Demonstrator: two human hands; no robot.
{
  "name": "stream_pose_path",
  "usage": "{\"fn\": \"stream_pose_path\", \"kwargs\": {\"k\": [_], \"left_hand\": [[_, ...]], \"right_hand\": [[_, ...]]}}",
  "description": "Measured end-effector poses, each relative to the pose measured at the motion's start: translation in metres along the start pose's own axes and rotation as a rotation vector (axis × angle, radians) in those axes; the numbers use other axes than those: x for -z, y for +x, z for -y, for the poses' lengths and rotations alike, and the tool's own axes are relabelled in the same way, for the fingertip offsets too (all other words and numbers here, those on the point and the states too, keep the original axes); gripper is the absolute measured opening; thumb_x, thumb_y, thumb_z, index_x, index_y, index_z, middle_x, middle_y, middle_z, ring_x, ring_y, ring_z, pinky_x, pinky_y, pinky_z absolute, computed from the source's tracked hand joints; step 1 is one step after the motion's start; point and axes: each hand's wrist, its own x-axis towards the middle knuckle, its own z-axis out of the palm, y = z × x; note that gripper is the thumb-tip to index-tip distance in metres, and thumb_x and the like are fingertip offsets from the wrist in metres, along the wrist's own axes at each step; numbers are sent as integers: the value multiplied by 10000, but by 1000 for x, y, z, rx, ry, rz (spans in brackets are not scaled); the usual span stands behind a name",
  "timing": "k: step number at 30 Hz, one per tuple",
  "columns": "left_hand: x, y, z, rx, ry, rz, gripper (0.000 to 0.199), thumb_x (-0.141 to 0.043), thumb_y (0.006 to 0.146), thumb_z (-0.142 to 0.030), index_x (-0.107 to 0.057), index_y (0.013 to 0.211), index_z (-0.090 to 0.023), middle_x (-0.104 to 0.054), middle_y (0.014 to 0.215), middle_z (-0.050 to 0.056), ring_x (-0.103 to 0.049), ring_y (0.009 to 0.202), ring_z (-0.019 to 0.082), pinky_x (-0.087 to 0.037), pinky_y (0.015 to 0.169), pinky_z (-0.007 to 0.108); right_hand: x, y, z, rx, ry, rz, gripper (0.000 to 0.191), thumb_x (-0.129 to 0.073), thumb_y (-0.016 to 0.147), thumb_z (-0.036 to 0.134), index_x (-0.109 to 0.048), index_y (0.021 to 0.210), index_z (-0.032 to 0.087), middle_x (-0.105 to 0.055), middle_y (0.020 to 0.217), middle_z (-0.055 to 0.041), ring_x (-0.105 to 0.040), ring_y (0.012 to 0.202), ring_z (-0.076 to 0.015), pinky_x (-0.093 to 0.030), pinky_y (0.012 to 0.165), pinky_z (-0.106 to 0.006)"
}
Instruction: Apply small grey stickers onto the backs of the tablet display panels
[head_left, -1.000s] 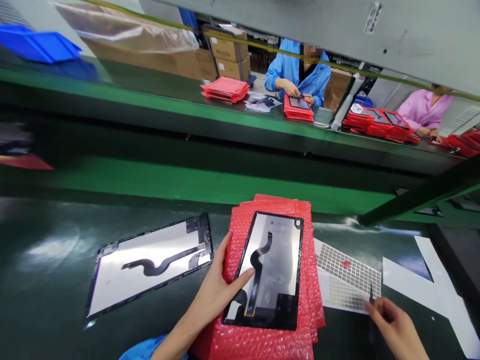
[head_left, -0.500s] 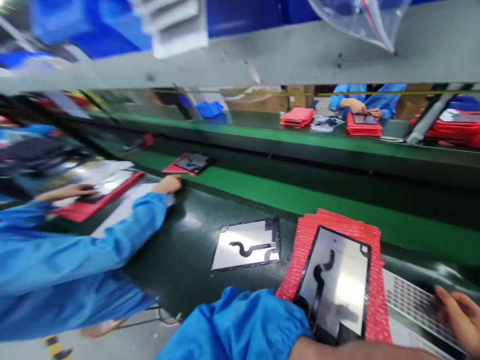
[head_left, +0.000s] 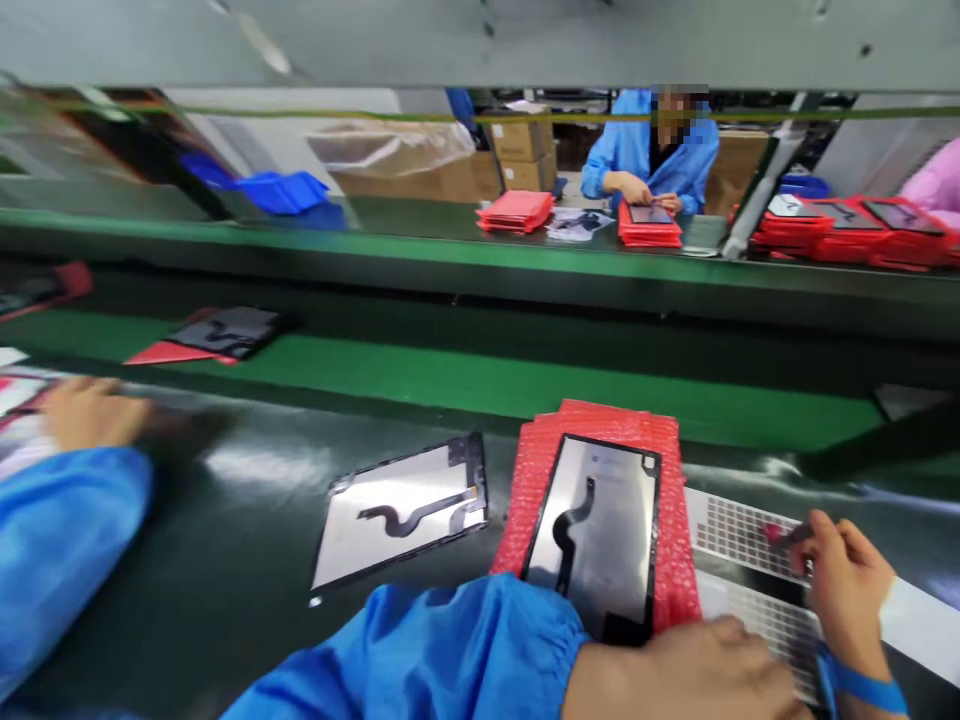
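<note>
My left hand (head_left: 697,670) reaches across the lower right over the near sheet of small dark squares; its fingertips are blurred and partly cut off. My right hand (head_left: 847,580), with a blue band at the wrist, pinches a dark thin tool (head_left: 792,537) above the far sticker sheet (head_left: 739,530). A small red piece (head_left: 772,533) shows at the tool's tip. Left of the hands, a screen panel (head_left: 611,530) with a curved black cable lies on stacked red bubble bags (head_left: 679,570). Another panel (head_left: 405,520) rests on the dark table.
A neighbour's hand (head_left: 94,412) and blue sleeve are at the left. A panel on a red bag (head_left: 225,332) lies on the green strip (head_left: 420,375). Across the bench, a person in blue works at red bags (head_left: 649,235). A grey beam crosses the top.
The view has turned right, so the panels sit further left. My right hand now shows with the dark tool over the sheet, and more of my left hand is in view.
</note>
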Motion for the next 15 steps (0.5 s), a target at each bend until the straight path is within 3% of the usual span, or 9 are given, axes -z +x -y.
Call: {"fn": "stream_pose_path", "kwargs": {"k": [3,5,10,12,13,15], "left_hand": [[-17,-1,11,129,8,-59,784,-442,1071,-696,-720,1390,-36,-696,1431,223,-636,1312,372,-439,1149,487],[-28,-4,10,234,5,-63,934,-476,1019,-778,-683,1404,47,-652,1465,295,-581,1375,437,-359,1190,536],[-56,-6,1,323,-74,-22,1006,-489,973,-824,-658,1439,52,-562,1545,346,-528,1426,482,-306,1189,571],[-62,-5,0,321,-87,-15,998,-519,961,-815,-652,1446,47,-553,1554,346,-524,1427,482,-314,1179,572],[-63,-4,0,320,-90,-16,982,-530,964,-800,-649,1446,47,-544,1561,348,-518,1433,483,-313,1178,571],[-64,-3,1,328,-98,-35,928,-530,985,-756,-647,1445,42,-519,1581,353,-496,1458,486,-290,1192,573]], "right_hand": [[-7,-12,3,-4,29,157,527,-786,866,727,-744,827,203,-553,496,25,-489,456,-173,-414,506,-324],[-12,-19,5,-19,53,262,543,-762,905,716,-783,944,176,-582,513,20,-529,464,-184,-452,510,-319],[-22,-28,10,-29,103,364,507,-761,934,686,-772,917,179,-708,695,-42,-621,541,-192,-528,537,-318],[-22,-31,13,-24,134,355,499,-793,947,612,-749,1217,195,-695,710,-3,-612,559,-185,-519,533,-298],[-22,-32,14,-21,160,344,577,-801,960,565,-665,1402,220,-667,681,32,-593,545,-181,-501,516,-285],[-20,-33,16,-17,220,320,674,-802,987,480,-529,1565,264,-625,632,73,-569,513,-174,-483,509,-270]]}}
